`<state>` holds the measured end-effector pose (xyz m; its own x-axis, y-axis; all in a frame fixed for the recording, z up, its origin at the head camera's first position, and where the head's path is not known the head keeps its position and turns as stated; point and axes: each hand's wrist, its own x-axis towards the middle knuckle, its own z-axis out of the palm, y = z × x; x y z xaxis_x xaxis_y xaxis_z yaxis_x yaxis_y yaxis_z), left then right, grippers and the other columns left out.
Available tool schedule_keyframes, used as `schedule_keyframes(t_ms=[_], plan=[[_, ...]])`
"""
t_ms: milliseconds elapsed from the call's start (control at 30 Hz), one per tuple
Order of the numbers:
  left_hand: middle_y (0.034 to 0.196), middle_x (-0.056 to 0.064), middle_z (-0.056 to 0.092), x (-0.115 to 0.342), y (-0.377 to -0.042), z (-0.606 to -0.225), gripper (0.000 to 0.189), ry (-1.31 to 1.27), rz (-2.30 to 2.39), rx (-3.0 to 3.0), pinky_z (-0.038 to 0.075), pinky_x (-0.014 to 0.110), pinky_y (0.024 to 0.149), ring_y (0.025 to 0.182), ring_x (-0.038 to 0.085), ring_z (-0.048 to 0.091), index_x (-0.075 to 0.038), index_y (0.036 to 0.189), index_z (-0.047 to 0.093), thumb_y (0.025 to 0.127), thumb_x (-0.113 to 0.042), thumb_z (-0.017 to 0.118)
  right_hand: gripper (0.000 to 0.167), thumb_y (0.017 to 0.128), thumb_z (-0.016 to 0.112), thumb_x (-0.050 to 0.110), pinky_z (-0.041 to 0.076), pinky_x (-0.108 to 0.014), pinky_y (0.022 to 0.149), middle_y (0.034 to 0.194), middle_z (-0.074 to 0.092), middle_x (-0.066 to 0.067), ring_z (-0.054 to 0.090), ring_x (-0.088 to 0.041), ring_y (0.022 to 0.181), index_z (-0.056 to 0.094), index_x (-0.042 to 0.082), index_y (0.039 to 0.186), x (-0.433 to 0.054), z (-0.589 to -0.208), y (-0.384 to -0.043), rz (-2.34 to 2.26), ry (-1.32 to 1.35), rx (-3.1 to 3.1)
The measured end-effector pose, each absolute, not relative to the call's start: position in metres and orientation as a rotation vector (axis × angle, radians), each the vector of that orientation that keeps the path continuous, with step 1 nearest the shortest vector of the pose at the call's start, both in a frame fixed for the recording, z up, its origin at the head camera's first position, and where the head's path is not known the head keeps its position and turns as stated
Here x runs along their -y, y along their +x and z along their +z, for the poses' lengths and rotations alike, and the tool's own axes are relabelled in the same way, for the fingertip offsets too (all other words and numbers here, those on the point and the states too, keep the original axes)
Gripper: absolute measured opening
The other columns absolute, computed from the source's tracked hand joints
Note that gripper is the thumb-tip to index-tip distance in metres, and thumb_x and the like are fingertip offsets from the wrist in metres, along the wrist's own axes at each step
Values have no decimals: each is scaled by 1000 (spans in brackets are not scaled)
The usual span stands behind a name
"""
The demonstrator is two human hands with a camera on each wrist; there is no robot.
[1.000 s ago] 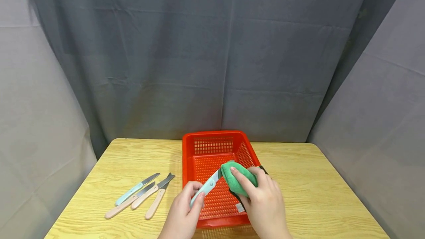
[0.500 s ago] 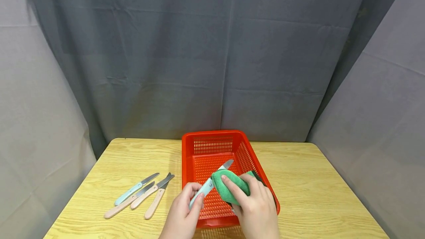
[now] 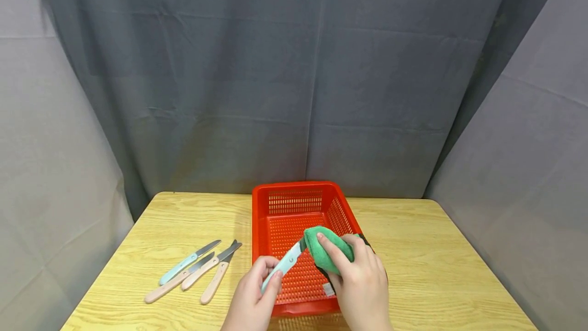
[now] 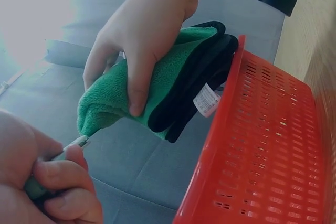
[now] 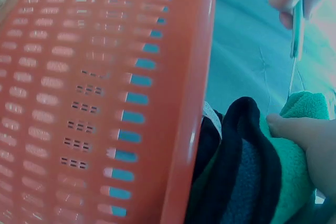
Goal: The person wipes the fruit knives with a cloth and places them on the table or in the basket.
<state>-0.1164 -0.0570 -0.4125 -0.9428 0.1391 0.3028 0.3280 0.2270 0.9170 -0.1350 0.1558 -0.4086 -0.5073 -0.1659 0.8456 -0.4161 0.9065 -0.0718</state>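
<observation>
My left hand (image 3: 254,290) grips the light blue handle of a knife (image 3: 289,259), which slants up to the right above the red basket. A folded green cloth (image 3: 325,250) with black edging is in my right hand (image 3: 363,282), wrapped over the blade. Only a short stretch of blade by the handle shows in the head view; the tip is hidden in the cloth. In the left wrist view my right thumb and fingers pinch the cloth (image 4: 107,95) from both sides, and a white label (image 4: 206,99) hangs from its edge.
The red perforated basket (image 3: 260,234) stands under both hands on the wooden table (image 3: 436,269). To its left lie another light blue knife (image 3: 176,269) and three pale-handled knives (image 3: 215,282), blades crossing and pointing away. Grey curtains (image 3: 257,91) enclose the back and sides.
The cloth slid down the blade to the handle, baring the tip, then moved back up and right over the tip. My left hand and the knife stay nearly still.
</observation>
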Motion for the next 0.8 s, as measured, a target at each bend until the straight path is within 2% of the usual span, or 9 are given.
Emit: schedule_keyframes(t_ms=[300, 500, 600, 800], plan=[[78, -3, 59, 58, -120, -414, 7, -386, -1744, 2414, 45, 22, 56, 62, 1, 47, -10, 109, 61, 103, -13, 60, 90, 53, 100, 0, 53, -49, 68, 112, 59, -16, 63, -34, 87, 70, 30, 132, -163, -406, -138, 364, 330, 2143], [75, -6, 55, 58, -123, -415, 8, -323, -1679, 2451, 43, 22, 56, 60, 1, 45, -10, 110, 61, 103, -14, 59, 83, 57, 98, 5, 51, -45, 64, 108, 62, -14, 63, -30, 81, 70, 32, 131, -158, -407, -134, 374, 464, 2092], [74, -6, 54, 57, -123, -414, 7, -319, -1669, 2452, 43, 22, 56, 59, 1, 45, -10, 109, 62, 103, -13, 59, 81, 58, 98, 9, 52, -45, 65, 108, 62, -12, 63, -29, 83, 70, 33, 130, -152, -408, -132, 379, 539, 2089], [76, -5, 56, 57, -123, -415, 7, -356, -1681, 2443, 45, 22, 58, 62, 1, 47, -10, 109, 61, 103, -14, 59, 85, 56, 97, 5, 52, -43, 66, 109, 63, -9, 62, -28, 90, 70, 35, 130, -144, -411, -132, 352, 615, 2080]])
